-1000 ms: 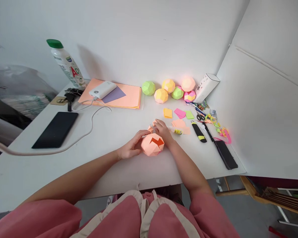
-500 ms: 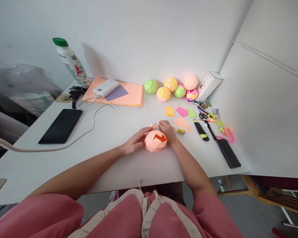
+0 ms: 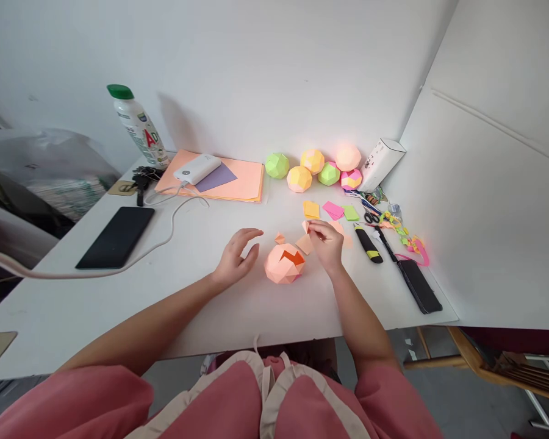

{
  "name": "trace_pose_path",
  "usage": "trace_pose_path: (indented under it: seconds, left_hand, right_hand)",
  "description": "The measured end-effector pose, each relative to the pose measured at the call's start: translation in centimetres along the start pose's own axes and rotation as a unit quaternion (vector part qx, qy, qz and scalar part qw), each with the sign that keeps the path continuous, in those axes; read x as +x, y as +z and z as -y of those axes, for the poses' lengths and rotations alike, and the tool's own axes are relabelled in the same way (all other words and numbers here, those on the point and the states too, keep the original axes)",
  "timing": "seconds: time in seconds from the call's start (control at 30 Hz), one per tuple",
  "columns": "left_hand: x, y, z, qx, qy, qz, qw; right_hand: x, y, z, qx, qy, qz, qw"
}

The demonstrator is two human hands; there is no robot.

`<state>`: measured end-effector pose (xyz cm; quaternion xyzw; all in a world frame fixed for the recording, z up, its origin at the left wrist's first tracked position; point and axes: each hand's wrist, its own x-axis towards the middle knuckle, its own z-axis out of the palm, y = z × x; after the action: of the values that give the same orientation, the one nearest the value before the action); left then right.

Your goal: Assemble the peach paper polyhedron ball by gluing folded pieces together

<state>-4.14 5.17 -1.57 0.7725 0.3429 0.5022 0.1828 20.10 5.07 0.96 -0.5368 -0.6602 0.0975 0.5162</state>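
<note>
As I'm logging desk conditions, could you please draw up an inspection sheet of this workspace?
Surface: white desk against a white wall.
Work items: peach paper ball with a jagged opening; folded peach piece just behind it; six paper balls by the wall.
Clutter: scissors, black-and-yellow tool and paper scraps at right; bottle and dark-screened device at left.
Hands: left hand open, apart from the ball; right hand pinching a small peach piece.
Cables: white cable runs from the power bank across the desk, off the picture's left edge.
Surroundings: plastic bag at left; wooden furniture below right.
</note>
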Motion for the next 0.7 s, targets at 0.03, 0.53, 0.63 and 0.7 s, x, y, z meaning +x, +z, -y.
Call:
trace_pose_path:
  seconds: [0.03, 0.53, 0.63, 0.7]
  left_hand:
    - [0.1, -0.3, -1.2, 0.033, 0.061, -0.032, 0.997]
    - [-4.6, 1.4, -8.1, 0.173, 0.253, -0.013, 0.952]
    - [-4.5, 1.2, -8.8, 0.074, 0.222, -0.001, 0.972]
    - [-4.3, 1.1, -9.4, -0.034, 0.157, 0.017, 0.987]
  right_hand:
    - [-0.2, -0.7, 1.0, 0.065, 0.01, 0.013, 0.998]
    - [-3.4, -3.9, 7.9, 0.218, 0.05, 0.34, 0.913]
    - [-3.0, -4.7, 7.9, 0.272, 0.082, 0.374, 0.883]
    - [-2.6, -5.1, 7.2, 0.27, 0.078, 0.364, 0.888]
